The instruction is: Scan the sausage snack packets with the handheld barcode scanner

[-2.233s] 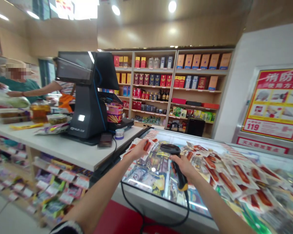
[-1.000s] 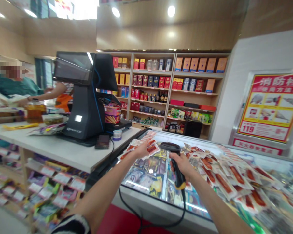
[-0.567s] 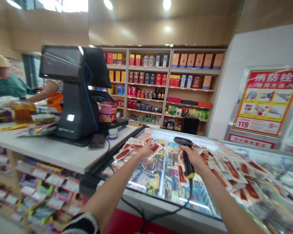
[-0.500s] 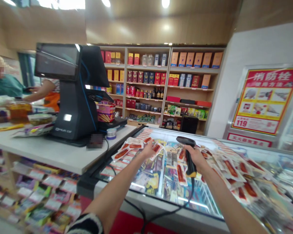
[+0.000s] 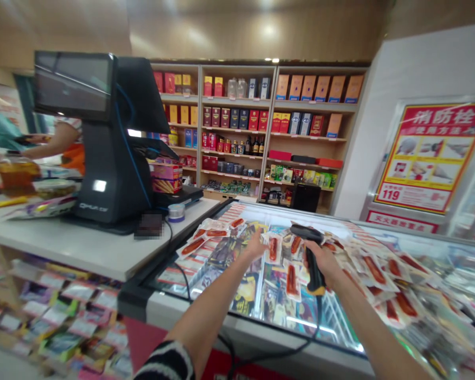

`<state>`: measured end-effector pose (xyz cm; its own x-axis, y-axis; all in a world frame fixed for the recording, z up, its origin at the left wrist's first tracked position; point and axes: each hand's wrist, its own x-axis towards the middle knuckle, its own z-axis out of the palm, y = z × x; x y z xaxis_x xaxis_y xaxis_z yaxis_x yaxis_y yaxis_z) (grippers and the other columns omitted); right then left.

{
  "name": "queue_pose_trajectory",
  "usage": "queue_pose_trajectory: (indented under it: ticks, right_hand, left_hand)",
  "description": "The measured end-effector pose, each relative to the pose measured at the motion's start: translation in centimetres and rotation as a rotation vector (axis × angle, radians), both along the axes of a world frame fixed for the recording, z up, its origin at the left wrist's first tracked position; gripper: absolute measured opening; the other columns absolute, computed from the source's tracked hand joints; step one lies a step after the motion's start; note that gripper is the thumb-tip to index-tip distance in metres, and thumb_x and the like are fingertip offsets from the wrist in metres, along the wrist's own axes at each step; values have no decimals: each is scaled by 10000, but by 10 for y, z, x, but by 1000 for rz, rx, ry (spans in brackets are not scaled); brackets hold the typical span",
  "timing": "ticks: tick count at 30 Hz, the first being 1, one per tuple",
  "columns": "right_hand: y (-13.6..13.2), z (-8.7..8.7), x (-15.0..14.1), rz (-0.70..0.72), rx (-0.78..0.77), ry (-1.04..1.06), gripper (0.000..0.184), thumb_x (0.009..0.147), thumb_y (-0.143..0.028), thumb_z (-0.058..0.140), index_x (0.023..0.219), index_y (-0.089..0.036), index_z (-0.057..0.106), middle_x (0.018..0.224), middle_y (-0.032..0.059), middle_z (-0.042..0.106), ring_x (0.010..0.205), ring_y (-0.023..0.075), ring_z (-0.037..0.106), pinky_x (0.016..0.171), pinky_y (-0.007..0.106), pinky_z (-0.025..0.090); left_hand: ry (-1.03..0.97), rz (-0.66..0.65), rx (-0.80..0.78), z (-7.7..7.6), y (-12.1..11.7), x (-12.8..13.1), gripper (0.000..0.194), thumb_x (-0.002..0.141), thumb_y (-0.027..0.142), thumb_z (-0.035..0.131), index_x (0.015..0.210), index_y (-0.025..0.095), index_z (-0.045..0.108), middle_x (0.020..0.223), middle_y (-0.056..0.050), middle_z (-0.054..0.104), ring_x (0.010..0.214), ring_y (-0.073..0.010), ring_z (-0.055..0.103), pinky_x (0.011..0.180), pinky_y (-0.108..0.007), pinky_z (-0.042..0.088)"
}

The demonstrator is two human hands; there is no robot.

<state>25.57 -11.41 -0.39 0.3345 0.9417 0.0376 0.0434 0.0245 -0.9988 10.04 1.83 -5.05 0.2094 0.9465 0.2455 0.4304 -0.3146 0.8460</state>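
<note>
My left hand (image 5: 255, 245) is over the glass top of the chest freezer (image 5: 170, 309), fingers stretched out and apart. Its tips are at the left edge of a clear-packed sausage (image 5: 273, 248); whether they touch it is hard to tell. A black barcode scanner (image 5: 313, 264) with a yellow-tipped handle is gripped in my right hand (image 5: 325, 262), its head pointing left. Close by lie two more packed sausages, one (image 5: 295, 244) beside the scanner and one (image 5: 292, 281) nearer me. Several packs (image 5: 192, 246) rest on the left part of the glass.
A large heap of packed sausages (image 5: 374, 269) covers the right side. The scanner's cable (image 5: 277, 359) loops along the freezer front. At left, a counter (image 5: 114, 253) carries a checkout terminal (image 5: 111, 158) and a tape roll (image 5: 176, 212). Another person's arm (image 5: 57, 142) shows behind it.
My left hand has moved right, and the sausage pack that was at its fingers now lies further right and straighter. The scanner has shifted slightly right in my right hand.
</note>
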Motion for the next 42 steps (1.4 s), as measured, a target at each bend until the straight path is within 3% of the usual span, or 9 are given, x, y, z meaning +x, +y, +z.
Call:
queue_pose_trajectory:
  ticks: [4,7,11,16,21,31,37,42]
  right_hand:
    - [3,0,-34,89,-20,-65,325,676,-435,459,513,-154,475,356,-7,468,309,84,413,325,201,337]
    - [7,-1,-55,137,-15,-81,318,673,-426,463,515,-150,474,374,-9,475,325,81,424,341,199,348]
    - [9,1,-75,173,-3,-99,296,665,-406,477,523,-146,471,414,-10,491,349,73,436,352,189,340]
    - [5,5,-97,252,-21,-122,299,671,-406,466,519,-149,466,403,-18,477,345,72,435,362,189,343]
    - [6,8,-114,373,-21,-58,259,671,-401,467,619,-147,480,435,-25,491,357,75,444,363,191,351]
    - [2,20,-121,398,-33,7,219,667,-376,464,656,-158,453,439,-35,485,333,74,428,312,186,335]
    - [0,21,-112,337,-31,41,224,671,-376,466,612,-162,439,425,-37,474,327,72,431,311,184,339]
    - [4,23,-80,203,27,46,227,660,-372,485,600,-157,447,420,-30,482,328,70,434,319,180,337]
  left_hand:
    - [225,323,76,5,10,-99,450,677,162,528,1112,117,424,1191,-143,412,1138,-264,314,905,-360,269]
    - [364,499,58,2,12,-165,376,706,258,488,1032,71,477,1104,-206,461,1070,-354,362,822,-435,313]
    - [504,517,16,-9,12,-198,415,626,389,553,941,118,552,971,-184,537,966,-371,446,733,-447,359]
    - [547,426,57,-13,8,-189,426,640,365,538,1021,179,492,983,-130,560,931,-282,499,744,-375,370]
    - [495,308,151,2,-4,-179,390,678,301,523,1040,185,434,927,-69,595,823,-179,561,679,-228,379]
    - [406,235,249,32,-16,-156,516,647,302,570,1110,185,374,840,-39,610,777,-179,575,650,-224,379]
    - [346,199,276,36,-20,-143,529,625,304,598,1104,198,398,911,-41,597,835,-183,560,703,-237,380]
    - [296,181,247,32,-17,-118,507,644,221,572,1117,186,391,945,-58,587,875,-199,547,723,-266,379]
